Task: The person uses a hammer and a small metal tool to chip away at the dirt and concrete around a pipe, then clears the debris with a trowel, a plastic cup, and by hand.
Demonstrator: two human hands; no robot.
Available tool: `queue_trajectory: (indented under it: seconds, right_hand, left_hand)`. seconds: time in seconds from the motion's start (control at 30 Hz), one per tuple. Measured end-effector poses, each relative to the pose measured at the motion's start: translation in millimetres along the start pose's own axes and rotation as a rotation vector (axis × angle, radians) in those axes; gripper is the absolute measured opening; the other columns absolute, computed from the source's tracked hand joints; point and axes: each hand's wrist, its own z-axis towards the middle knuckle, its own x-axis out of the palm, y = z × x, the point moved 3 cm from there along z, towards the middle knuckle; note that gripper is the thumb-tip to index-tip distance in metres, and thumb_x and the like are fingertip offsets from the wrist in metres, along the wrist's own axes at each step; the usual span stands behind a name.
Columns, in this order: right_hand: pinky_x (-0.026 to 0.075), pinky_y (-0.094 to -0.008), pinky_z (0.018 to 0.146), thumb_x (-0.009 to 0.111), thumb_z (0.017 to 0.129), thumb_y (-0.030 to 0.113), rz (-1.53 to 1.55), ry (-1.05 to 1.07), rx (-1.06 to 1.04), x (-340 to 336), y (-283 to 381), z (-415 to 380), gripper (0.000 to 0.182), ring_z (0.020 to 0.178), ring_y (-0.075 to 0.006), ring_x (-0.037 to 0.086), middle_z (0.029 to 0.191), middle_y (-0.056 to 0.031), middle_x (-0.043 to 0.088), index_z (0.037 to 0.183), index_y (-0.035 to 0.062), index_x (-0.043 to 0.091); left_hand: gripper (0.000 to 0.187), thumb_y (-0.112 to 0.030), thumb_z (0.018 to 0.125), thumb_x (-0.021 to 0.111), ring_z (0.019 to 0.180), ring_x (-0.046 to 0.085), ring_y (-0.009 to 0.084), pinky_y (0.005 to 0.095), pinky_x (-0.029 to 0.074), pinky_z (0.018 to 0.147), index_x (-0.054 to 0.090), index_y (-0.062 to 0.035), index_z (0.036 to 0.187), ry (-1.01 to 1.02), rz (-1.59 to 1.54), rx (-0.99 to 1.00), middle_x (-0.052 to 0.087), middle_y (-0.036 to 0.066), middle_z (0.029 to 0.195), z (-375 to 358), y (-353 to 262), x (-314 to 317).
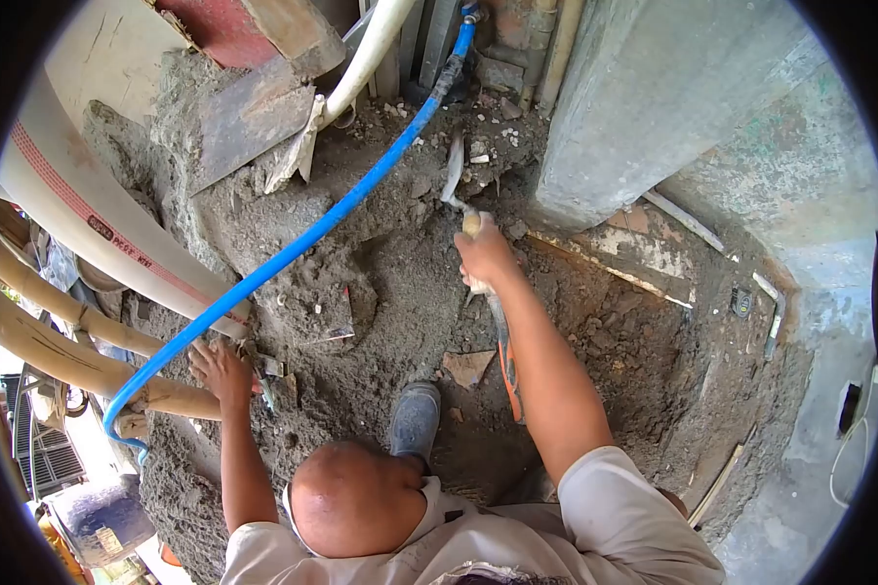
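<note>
My right hand (483, 255) is closed round the light handle of a trowel (454, 174), whose narrow blade points up over the wet soil near the wall. Lower down, my left hand (221, 372) rests with fingers apart on the mound edge, beside a bamboo pole (180, 398) and close under the blue hose (293, 252). Small objects by its thumb are too unclear to name. An orange and black tool handle (508, 370) lies beside my right forearm. My bare knee (356, 497) and grey boot (416, 421) are below.
A concrete column (644, 107) stands at upper right. A thick white hose (98, 195) curves along the left. Flat boards (254, 117) lean at the top, and a triangular shard (468, 368) lies on the soil. Thin pipes (688, 222) line the right wall.
</note>
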Motion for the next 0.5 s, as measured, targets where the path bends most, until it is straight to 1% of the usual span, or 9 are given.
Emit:
queue_trajectory:
  seconds: [0.03,0.07,0.1,0.17,0.2,0.3,0.37,0.4,0.5]
  right_hand:
    - [0.051,-0.0367,0.043,0.056,0.088,0.019,-0.015,0.006,-0.023,-9.2,3.6,18.7,0.063,0.057,-0.0215,0.063,0.081,-0.0169,0.063,0.139,-0.0009,0.024]
    - [0.053,-0.0397,0.049,0.056,0.088,0.02,-0.091,0.017,-0.01,-11.6,5.1,15.7,0.065,0.062,-0.0257,0.065,0.085,-0.0192,0.064,0.141,-0.0002,0.023]
    - [0.055,-0.0426,0.056,0.056,0.088,0.021,-0.166,0.02,-0.016,-15.7,13.1,12.0,0.068,0.068,-0.03,0.067,0.089,-0.0215,0.065,0.142,0.0006,0.021]
    - [0.054,-0.0458,0.075,0.055,0.088,0.024,-0.324,-0.126,-0.111,0.9,-24.8,19.4,0.067,0.083,-0.0381,0.067,0.101,-0.029,0.063,0.143,0.0008,0.023]
    - [0.049,-0.0453,0.088,0.055,0.088,0.027,-0.223,-0.121,-0.108,9.3,-51.1,23.5,0.067,0.096,-0.0438,0.062,0.112,-0.0333,0.058,0.142,0.0002,0.026]
    - [0.049,-0.0456,0.086,0.056,0.088,0.027,-0.13,-0.109,-0.034,8.3,-79.0,-15.9,0.067,0.098,-0.0435,0.062,0.115,-0.0321,0.057,0.141,-0.0006,0.027]
    - [0.049,-0.0452,0.086,0.057,0.087,0.027,0.021,-0.066,0.184,-1.4,-76.1,-50.1,0.068,0.101,-0.0432,0.06,0.115,-0.0306,0.058,0.142,-0.0007,0.027]
    - [0.049,-0.0452,0.086,0.057,0.087,0.027,0.016,-0.073,0.185,-8.3,-88.6,-51.9,0.068,0.101,-0.0432,0.06,0.115,-0.0306,0.058,0.142,-0.0007,0.027]
    - [0.049,-0.0449,0.087,0.058,0.086,0.026,-0.141,-0.238,0.135,-27.7,-106.3,-61.4,0.067,0.102,-0.0423,0.06,0.116,-0.03,0.058,0.141,-0.0003,0.029]
  left_hand:
    - [0.038,-0.025,0.083,0.064,0.121,0.043,0.0416,0.0529,0.036,0.099,0.056,-0.0049,0.114,-0.1,0.042,0.02,0.041,0.023,0.137,-3.0,-9.5,-13.3]
    - [0.046,-0.03,0.079,0.068,0.115,0.05,0.0405,0.052,0.037,0.098,0.057,-0.0023,0.113,-0.149,0.09,0.096,0.051,0.024,0.128,-6.2,-13.3,-28.0]
    - [0.046,-0.03,0.079,0.068,0.115,0.05,0.0405,0.052,0.037,0.098,0.057,-0.0023,0.113,-0.158,0.089,0.103,0.051,0.024,0.128,-7.1,-15.7,-51.2]
    - [0.045,-0.031,0.077,0.07,0.1,0.06,0.0381,0.0494,0.042,0.091,0.06,-0.0008,0.11,0.322,-0.194,0.111,0.063,0.022,0.107,-15.2,-24.8,-88.6]
    - [0.041,-0.03,0.076,0.072,0.085,0.064,0.0366,0.047,0.048,0.082,0.062,-0.0007,0.104,0.234,-0.223,0.184,0.067,0.019,0.089,-24.8,-29.3,-103.6]
    - [0.04,-0.028,0.076,0.074,0.086,0.064,0.0359,0.0433,0.05,0.078,0.062,-0.0007,0.104,0.5,-0.711,0.276,0.066,0.019,0.092,-41.9,-50.9,-153.2]
    - [0.038,-0.024,0.076,0.074,0.084,0.065,0.0328,0.0402,0.05,0.077,0.062,0.0006,0.103,0.524,-0.871,0.378,0.066,0.019,0.09,-40.9,-82.3,-177.1]
    - [0.036,-0.02,0.076,0.075,0.083,0.065,0.0298,0.0371,0.051,0.076,0.063,0.002,0.102,0.55,-1.033,0.488,0.066,0.018,0.088,-38.6,-103.2,-184.2]
    - [0.036,-0.019,0.076,0.075,0.084,0.064,0.0301,0.0367,0.051,0.077,0.063,0.0018,0.103,0.413,-1.033,0.741,0.065,0.018,0.093,-25.0,-157.7,-184.2]
